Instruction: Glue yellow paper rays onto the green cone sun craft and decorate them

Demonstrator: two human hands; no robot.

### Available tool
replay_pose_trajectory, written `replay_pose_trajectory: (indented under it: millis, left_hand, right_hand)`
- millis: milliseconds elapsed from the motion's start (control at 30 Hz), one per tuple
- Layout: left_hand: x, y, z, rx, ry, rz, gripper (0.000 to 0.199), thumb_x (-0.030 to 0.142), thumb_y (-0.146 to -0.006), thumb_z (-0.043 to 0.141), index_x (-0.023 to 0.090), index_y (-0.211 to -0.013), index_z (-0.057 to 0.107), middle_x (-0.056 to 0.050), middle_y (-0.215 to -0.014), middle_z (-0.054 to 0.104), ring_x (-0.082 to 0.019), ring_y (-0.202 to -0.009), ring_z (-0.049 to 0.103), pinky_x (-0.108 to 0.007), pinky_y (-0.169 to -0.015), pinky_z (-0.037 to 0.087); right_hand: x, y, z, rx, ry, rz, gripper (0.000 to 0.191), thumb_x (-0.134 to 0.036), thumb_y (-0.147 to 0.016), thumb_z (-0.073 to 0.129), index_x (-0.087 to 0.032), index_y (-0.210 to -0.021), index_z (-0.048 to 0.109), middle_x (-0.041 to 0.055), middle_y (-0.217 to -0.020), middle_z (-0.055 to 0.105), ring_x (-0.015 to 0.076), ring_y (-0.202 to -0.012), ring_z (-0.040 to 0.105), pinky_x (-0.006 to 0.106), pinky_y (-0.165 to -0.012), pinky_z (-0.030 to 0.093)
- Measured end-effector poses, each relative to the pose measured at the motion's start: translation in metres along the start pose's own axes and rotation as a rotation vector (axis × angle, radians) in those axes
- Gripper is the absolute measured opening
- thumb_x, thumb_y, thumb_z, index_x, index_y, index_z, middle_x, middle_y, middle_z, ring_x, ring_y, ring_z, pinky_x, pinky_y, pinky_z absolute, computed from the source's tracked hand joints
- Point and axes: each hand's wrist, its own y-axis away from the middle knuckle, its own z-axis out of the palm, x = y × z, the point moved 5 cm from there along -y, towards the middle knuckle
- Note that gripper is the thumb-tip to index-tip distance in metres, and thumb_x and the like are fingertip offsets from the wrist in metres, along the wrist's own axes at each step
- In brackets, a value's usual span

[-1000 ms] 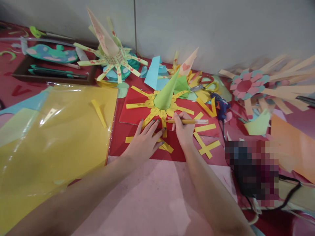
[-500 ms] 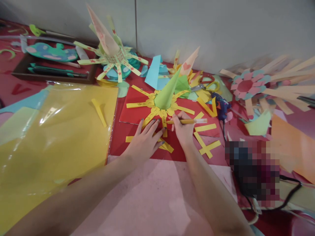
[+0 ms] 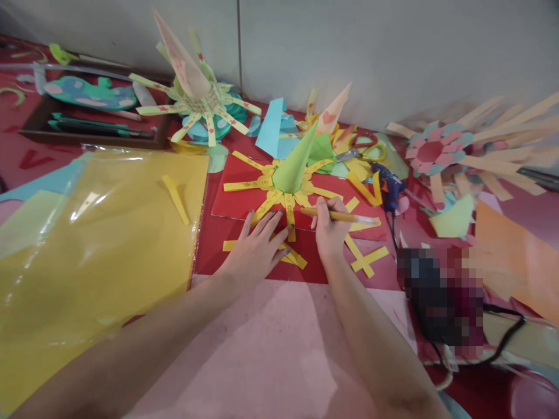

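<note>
A green paper cone (image 3: pixel 294 166) stands in the middle of a ring of yellow paper strips (image 3: pixel 241 186), some bearing handwritten marks. My left hand (image 3: pixel 255 250) lies flat with its fingers spread, the fingertips resting on the lower strips. In my right hand (image 3: pixel 334 227) is a slim yellow-brown pen (image 3: pixel 347 216) with a clear rear end, pinched between the fingers. Its tip points left, just right of the front strip (image 3: pixel 290 212) that carries dark writing. Under the cone piece lies a red sheet (image 3: pixel 240 203).
Loose yellow strips (image 3: pixel 369 260) lie to the right, near red-and-yellow scissors (image 3: pixel 356 151) and a dark blue glue gun (image 3: pixel 388 186). Yellow paper in clear plastic (image 3: pixel 109 250) covers the left. A brown tray (image 3: pixel 65 137) and a pink-coned paper piece (image 3: pixel 192 87) stand behind.
My right hand has drawn slightly right, taking the pen tip away from the front strip. My left hand stays on the strips. The view has shifted a little.
</note>
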Motion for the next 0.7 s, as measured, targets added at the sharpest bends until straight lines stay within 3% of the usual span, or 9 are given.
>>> replay_pose_trajectory:
  millis: [300,500,700]
  left_hand:
    - [-0.003,-0.001,-0.001,0.01,-0.012,-0.005,0.037,0.032,-0.098,0.035,0.019,-0.125,0.056,-0.014,-0.138,0.049,-0.026,-0.128,0.046,-0.057,-0.11,0.028]
    - [0.004,0.003,-0.005,0.063,-0.086,-0.009,0.037,0.032,-0.098,0.036,0.016,-0.119,0.062,-0.015,-0.129,0.056,-0.026,-0.122,0.052,-0.05,-0.109,0.035]
    - [0.006,0.003,-0.005,0.013,-0.054,-0.034,0.04,0.033,-0.097,0.038,0.013,-0.127,0.055,-0.018,-0.135,0.05,-0.029,-0.126,0.048,-0.053,-0.109,0.033]
  right_hand:
    - [-0.003,0.011,-0.01,-0.028,0.073,-0.003,0.031,-0.037,-0.086,0.054,-0.022,-0.062,0.038,-0.011,-0.037,0.04,0.0064,-0.034,0.041,0.021,-0.043,0.036]
    - [-0.002,0.008,0.004,-0.256,0.018,0.034,0.033,-0.039,-0.084,0.056,-0.022,-0.062,0.039,-0.0094,-0.041,0.045,0.007,-0.039,0.047,0.021,-0.047,0.04]
    - [0.0,0.009,0.004,-0.235,0.024,0.034,0.035,-0.042,-0.084,0.056,-0.022,-0.061,0.039,-0.0087,-0.041,0.046,0.0068,-0.039,0.047,0.022,-0.048,0.041]
